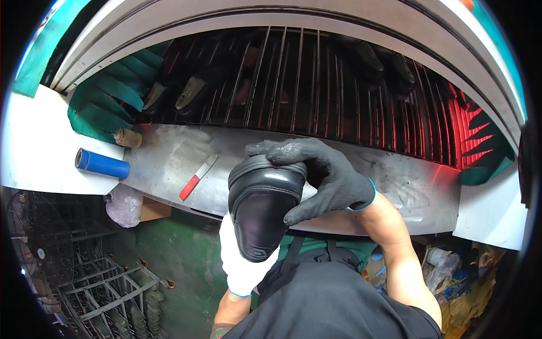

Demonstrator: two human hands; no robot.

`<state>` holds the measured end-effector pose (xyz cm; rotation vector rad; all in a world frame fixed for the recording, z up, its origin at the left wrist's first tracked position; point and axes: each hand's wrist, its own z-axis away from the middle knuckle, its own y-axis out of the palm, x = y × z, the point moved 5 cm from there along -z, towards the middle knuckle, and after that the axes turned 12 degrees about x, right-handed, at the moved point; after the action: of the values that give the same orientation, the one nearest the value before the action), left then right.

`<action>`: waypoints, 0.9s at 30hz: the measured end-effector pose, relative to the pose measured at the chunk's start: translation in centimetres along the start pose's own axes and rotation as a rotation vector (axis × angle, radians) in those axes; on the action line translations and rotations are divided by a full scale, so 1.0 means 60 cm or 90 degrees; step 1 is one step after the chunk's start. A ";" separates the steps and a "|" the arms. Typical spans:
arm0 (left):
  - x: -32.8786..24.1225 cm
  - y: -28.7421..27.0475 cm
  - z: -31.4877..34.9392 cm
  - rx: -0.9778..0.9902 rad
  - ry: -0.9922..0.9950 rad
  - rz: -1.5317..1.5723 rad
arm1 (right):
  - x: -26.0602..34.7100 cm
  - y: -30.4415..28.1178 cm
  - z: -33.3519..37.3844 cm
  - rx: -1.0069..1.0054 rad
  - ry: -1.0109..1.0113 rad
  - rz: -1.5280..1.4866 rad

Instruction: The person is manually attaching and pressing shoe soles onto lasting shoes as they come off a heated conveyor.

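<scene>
A glossy black shoe (pixel 264 209) is held up over the near edge of the metal worktop, its stitched upper facing me. My left hand (pixel 243 260), in a white glove, grips it from beneath and behind; most of those fingers are hidden by the shoe. My right hand (pixel 322 175), in a dark grey glove with a blue cuff, curves round the far end and right side. Its fingers rest along the far rim and the thumb lies near the right edge. Left of the shoe, a knife (pixel 199 177) with a red handle lies on the worktop.
Beyond the metal worktop (pixel 412 192), a rod conveyor (pixel 282 85) carries several dark shoes under a white hood; red light glows at right. Teal flaps (pixel 107 101) hang beside it. A blue cylinder (pixel 103 163) and a tan spool (pixel 129 138) are left. A rack (pixel 107 288) stands lower left.
</scene>
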<state>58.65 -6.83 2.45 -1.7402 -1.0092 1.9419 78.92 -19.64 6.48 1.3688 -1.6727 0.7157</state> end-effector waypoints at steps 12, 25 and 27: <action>0.019 0.002 0.003 0.149 -0.016 0.560 | 0.019 0.003 -0.036 0.110 0.140 0.153; -0.007 0.030 0.006 0.168 -0.242 0.990 | -0.003 0.063 0.025 0.046 0.427 0.183; -0.019 0.026 -0.001 0.104 -0.222 0.921 | -0.004 0.075 0.032 0.003 0.395 0.154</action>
<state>59.24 -8.66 2.15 -2.2808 0.6746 2.9948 74.10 -20.07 5.67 0.8250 -1.3351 1.1460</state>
